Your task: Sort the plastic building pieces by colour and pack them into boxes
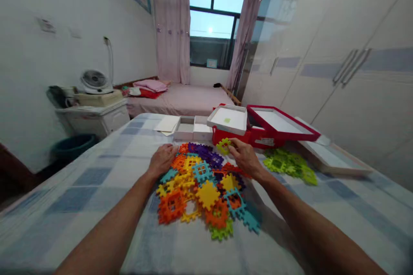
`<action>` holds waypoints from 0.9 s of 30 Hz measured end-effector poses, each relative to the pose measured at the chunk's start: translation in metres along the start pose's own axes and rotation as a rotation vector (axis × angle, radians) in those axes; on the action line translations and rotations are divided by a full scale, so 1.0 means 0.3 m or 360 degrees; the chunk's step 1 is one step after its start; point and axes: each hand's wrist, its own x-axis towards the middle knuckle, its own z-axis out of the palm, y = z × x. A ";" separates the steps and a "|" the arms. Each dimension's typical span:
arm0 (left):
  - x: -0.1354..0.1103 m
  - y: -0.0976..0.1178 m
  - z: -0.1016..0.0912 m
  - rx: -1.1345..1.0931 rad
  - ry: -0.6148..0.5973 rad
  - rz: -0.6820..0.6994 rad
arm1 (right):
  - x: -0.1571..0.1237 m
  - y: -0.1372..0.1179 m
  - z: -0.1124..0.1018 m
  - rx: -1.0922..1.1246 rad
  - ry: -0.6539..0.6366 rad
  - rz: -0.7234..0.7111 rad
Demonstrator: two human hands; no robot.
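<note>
A table [80,197] covered with a blue-and-white checked cloth carries everything. At its middle lies a heap of interlocking plastic tiles [203,189] in orange, yellow, teal, purple and green. To the right, apart from the heap, sits a smaller pile of lime-green tiles [287,164]. Along the far edge stand a red box [254,136] with a white tray [228,119] resting on it, a small white box [192,128] and a sheet of paper [167,123]. A flat white lid [335,154] lies at the far right.
</note>
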 end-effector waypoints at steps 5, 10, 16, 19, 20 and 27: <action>0.005 -0.018 0.014 -0.0132 0.0050 -0.0081 | -0.156 0.298 -0.218 -0.0408 0.0257 0.0348; 0.011 -0.009 0.002 -0.0248 0.0016 -0.0164 | -0.201 0.526 -0.390 -0.0690 0.0429 0.0663; 0.009 0.001 -0.009 -0.0270 0.0013 -0.0197 | -0.187 0.554 -0.390 -0.0906 0.0539 0.0491; 0.007 0.004 -0.013 -0.0251 -0.0001 -0.0167 | -0.169 0.449 -0.328 -0.0802 0.0414 0.0238; 0.006 0.006 -0.015 -0.0250 0.0000 -0.0166 | -0.160 0.408 -0.303 -0.0718 0.0290 0.0162; 0.004 0.008 -0.015 -0.0238 0.0006 -0.0151 | -0.102 0.217 -0.125 -0.0750 -0.0264 0.0361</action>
